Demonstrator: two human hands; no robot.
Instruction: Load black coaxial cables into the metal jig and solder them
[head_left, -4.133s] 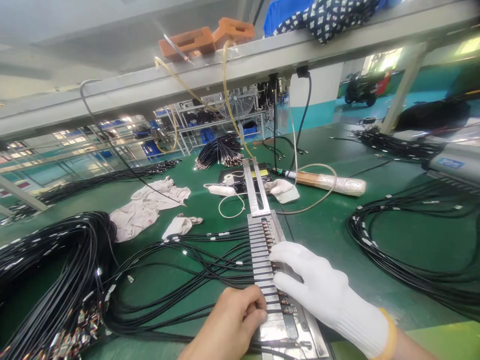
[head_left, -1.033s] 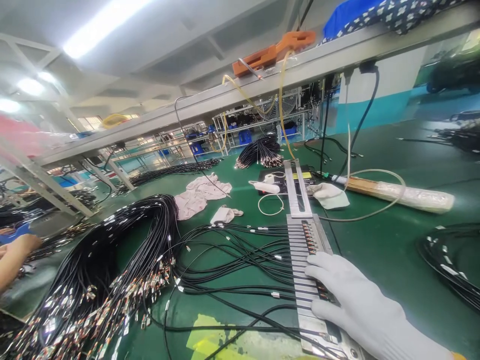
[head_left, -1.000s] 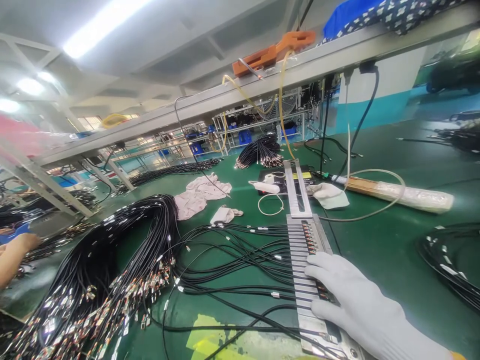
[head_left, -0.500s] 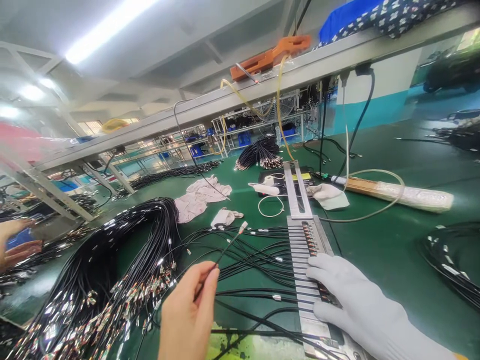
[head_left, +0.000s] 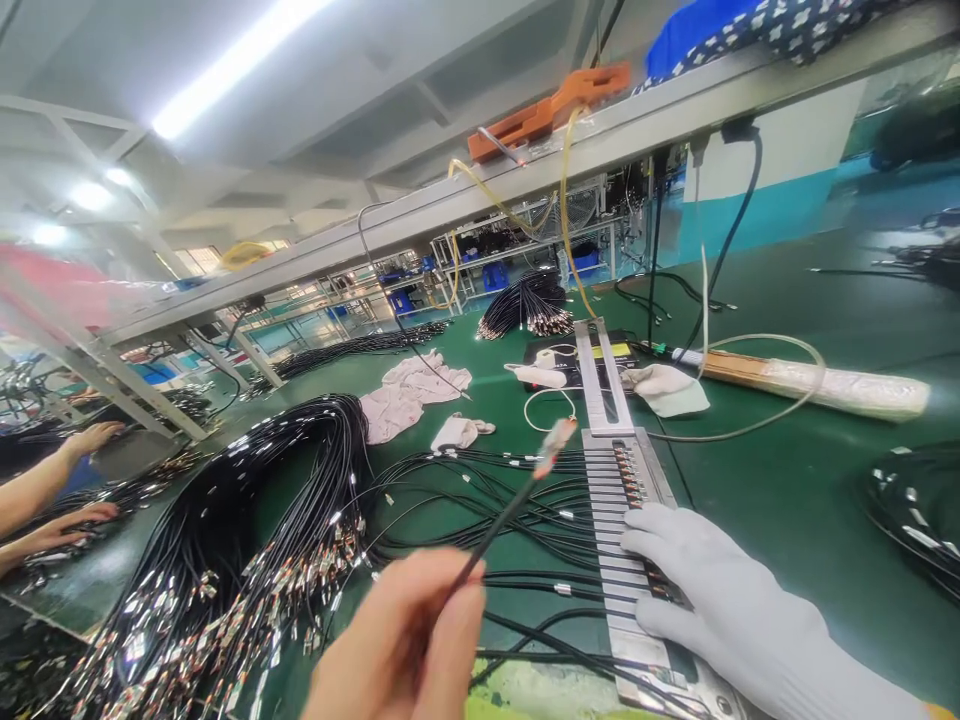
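My bare left hand (head_left: 409, 630) pinches a black cable (head_left: 501, 525) between thumb and fingers. The cable points up and to the right, and its pale end with orange-red bits looks slightly blurred. In a white glove, my right hand (head_left: 712, 580) rests on a slotted metal fixture (head_left: 609, 585), thumb and fingers apart. Black cables lie side by side in the fixture's slots, their small coppery ends (head_left: 628, 475) lined up along its right side. The glove covers some of the lower ends.
A large bundle of black cables (head_left: 225, 470) lies at the left, with another bundle (head_left: 525, 305) at the back. Pink cloths (head_left: 405, 390) and a black box (head_left: 541, 350) sit behind the fixture. A co-worker's hands (head_left: 75, 520) are at far left; a metal shelf beam (head_left: 420, 215) crosses above.
My left hand has moved right and closer with the cable, bringing its end near the fixture. My right hand stays on the fixture. Both of the co-worker's hands now show at far left.
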